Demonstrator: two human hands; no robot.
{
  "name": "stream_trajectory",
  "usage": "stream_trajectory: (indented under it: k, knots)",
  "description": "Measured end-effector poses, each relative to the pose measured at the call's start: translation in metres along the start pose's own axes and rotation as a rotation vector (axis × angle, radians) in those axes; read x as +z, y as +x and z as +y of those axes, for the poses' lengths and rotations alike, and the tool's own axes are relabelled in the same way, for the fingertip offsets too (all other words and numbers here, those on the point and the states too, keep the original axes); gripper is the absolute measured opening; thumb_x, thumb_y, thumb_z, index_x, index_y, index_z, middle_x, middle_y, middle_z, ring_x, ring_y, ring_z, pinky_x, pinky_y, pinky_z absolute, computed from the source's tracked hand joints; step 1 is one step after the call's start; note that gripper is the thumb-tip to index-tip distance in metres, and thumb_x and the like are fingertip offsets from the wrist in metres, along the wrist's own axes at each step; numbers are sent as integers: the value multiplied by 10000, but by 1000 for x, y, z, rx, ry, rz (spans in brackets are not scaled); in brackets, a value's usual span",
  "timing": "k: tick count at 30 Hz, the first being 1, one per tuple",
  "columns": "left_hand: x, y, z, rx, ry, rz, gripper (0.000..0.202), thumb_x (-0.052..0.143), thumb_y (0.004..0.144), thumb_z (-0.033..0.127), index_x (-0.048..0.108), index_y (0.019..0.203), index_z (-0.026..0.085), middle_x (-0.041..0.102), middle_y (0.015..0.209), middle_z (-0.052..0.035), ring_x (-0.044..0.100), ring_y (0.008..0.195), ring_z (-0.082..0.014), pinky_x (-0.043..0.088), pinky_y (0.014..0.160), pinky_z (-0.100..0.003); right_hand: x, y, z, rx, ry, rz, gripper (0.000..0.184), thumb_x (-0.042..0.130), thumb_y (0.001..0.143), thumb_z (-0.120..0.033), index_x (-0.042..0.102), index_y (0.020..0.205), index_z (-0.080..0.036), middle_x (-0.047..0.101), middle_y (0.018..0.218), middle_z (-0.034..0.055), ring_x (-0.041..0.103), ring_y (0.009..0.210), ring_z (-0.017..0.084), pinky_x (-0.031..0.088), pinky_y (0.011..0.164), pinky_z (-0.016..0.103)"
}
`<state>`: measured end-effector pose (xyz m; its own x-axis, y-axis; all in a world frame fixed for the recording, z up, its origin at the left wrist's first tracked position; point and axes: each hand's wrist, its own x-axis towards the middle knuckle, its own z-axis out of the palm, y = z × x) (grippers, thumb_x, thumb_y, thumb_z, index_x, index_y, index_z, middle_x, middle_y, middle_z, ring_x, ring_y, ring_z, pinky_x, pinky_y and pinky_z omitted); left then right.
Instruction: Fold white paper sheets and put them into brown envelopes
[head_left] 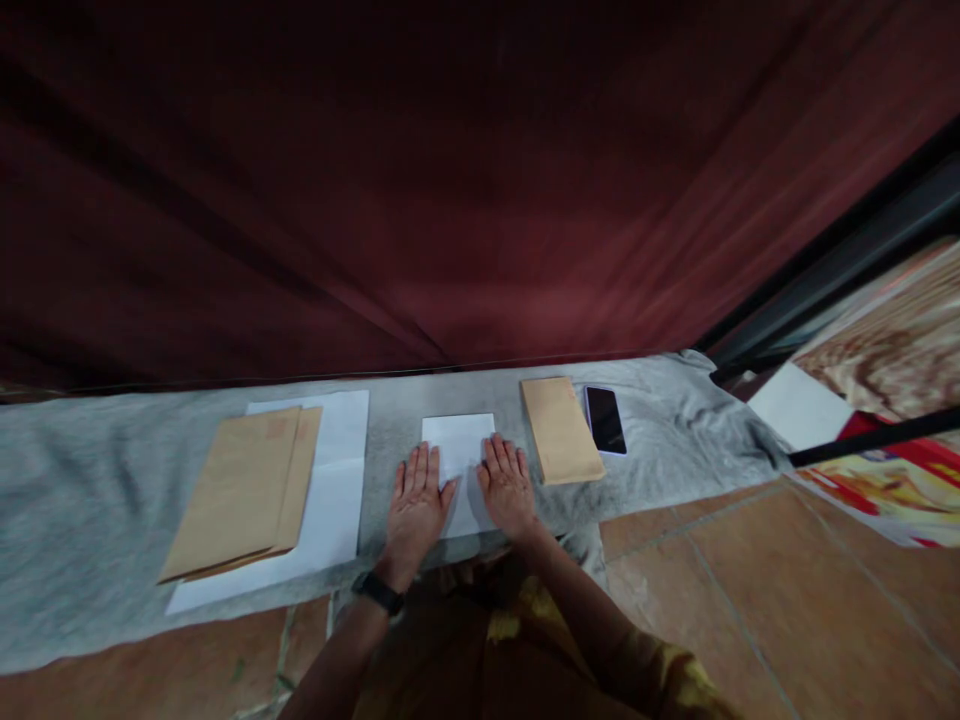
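A small white sheet of paper [463, 470], perhaps folded, lies on the grey cloth right in front of me. My left hand [418, 500] rests flat along its left edge, fingers stretched out and pointing away from me. On the right edge my right hand [508, 487] lies flat too, its fingers extended. Neither hand grips anything. To the right of my right hand is a brown envelope [562, 430]. Farther left, two larger brown envelopes [232, 490] overlap on top of big white sheets [337, 500].
A dark phone [605, 420] lies beside the right envelope. The grey cloth [75, 510] spans the work surface, with a dark red curtain [480, 250] behind it. Tiled floor [750, 590] shows in front. At right are a black bar [877, 440] and a red-yellow printed box [900, 485].
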<state>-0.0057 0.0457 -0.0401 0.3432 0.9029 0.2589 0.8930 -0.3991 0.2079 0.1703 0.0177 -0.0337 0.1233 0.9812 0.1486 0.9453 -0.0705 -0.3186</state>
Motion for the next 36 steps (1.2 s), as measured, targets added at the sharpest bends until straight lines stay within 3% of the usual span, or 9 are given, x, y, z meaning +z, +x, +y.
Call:
stream_trajectory:
  k: [4, 7, 10, 15, 22, 27, 32, 36]
  knots:
    - [-8, -13, 0, 18, 19, -22, 597, 375, 1021, 434, 424, 1541, 145, 357, 1627, -182, 318, 1519, -337, 263, 1224, -573, -6, 21, -17, -76, 69, -19, 516, 331, 1087, -361, 443, 1537, -135, 402, 1611, 117, 326, 1514, 275, 241, 1242, 489]
    - [-10, -14, 0, 23, 23, -44, 578, 385, 1011, 388, 454, 1517, 117, 368, 1618, -196, 314, 1520, -339, 261, 1224, -579, -2, 35, -32, -277, 105, -123, 482, 318, 1094, -342, 466, 1525, -182, 407, 1615, 67, 324, 1516, 221, 257, 1245, 426]
    - [-9, -13, 0, 37, 23, -55, 573, 360, 1013, 364, 476, 1492, 72, 400, 1595, -216, 303, 1526, -332, 257, 1226, -580, 6, 45, -38, -363, 82, -189, 467, 338, 1093, -380, 491, 1506, -226, 380, 1631, 26, 321, 1517, 213, 211, 1263, 430]
    - [-8, -12, 0, 26, 30, -36, 619, 348, 1027, 464, 444, 1522, 106, 397, 1604, -197, 312, 1521, -337, 262, 1227, -572, 8, 57, -24, -365, 44, -183, 476, 350, 1091, -404, 451, 1531, -253, 331, 1655, 17, 301, 1526, 201, 193, 1264, 413]
    - [-10, -18, -1, 81, 55, -15, 627, 347, 1034, 475, 401, 1548, 121, 380, 1614, -190, 323, 1514, -349, 283, 1215, -583, 4, 72, -1, -297, -40, -113, 486, 366, 1085, -409, 432, 1546, -270, 358, 1640, 42, 331, 1513, 238, 220, 1249, 455]
    - [-16, -32, 5, 224, 54, -54, 584, 381, 1031, 469, 424, 1535, 177, 381, 1626, -137, 313, 1524, -305, 275, 1234, -556, 11, 74, 4, -314, -56, -72, 493, 380, 1080, -414, 435, 1546, -266, 371, 1633, 48, 356, 1501, 253, 234, 1244, 461]
    - [-17, -46, 25, 440, 26, -140, 604, 401, 1021, 516, 378, 1558, 239, 357, 1649, -77, 289, 1537, -263, 221, 1262, -509, 13, 73, 4, -312, -46, -62, 486, 384, 1077, -409, 453, 1537, -268, 388, 1626, 44, 362, 1496, 263, 230, 1244, 468]
    - [-13, -53, 33, 488, 26, -202, 661, 403, 1010, 563, 324, 1584, 246, 317, 1667, -69, 249, 1550, -275, 173, 1266, -522, 13, 75, 5, -311, -42, -76, 491, 388, 1075, -407, 444, 1542, -266, 392, 1625, 48, 351, 1501, 264, 230, 1243, 477]
